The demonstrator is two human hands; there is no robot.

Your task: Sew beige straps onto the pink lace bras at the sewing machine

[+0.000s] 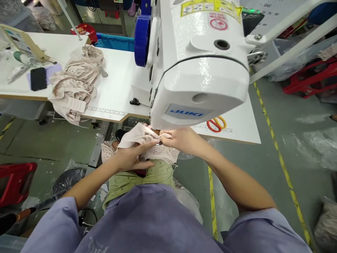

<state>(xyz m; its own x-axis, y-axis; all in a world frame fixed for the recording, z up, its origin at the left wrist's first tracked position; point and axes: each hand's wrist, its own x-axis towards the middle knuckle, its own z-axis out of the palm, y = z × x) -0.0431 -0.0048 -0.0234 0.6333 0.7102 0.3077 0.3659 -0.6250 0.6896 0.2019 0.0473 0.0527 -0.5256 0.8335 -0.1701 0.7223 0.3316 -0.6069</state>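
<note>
A pale beige lace bra point(135, 136) is gathered under the head of a white sewing machine point(200, 84), and part of it hangs over my lap. My left hand point(131, 154) holds the fabric from the left, the index finger along its edge and the thumb apart below. On the right, my right hand point(179, 140) pinches a narrow edge of the same bra between thumb and fingers. Both hands are close together just below the machine head. The needle area is mostly hidden by the machine head and the hands.
A pile of beige lace bras point(76, 79) lies on the white table point(113, 80) at left, near a black phone point(38, 78). Scissors with red and yellow handles point(216, 124) rest right of the machine. A red stool point(17, 182) stands lower left.
</note>
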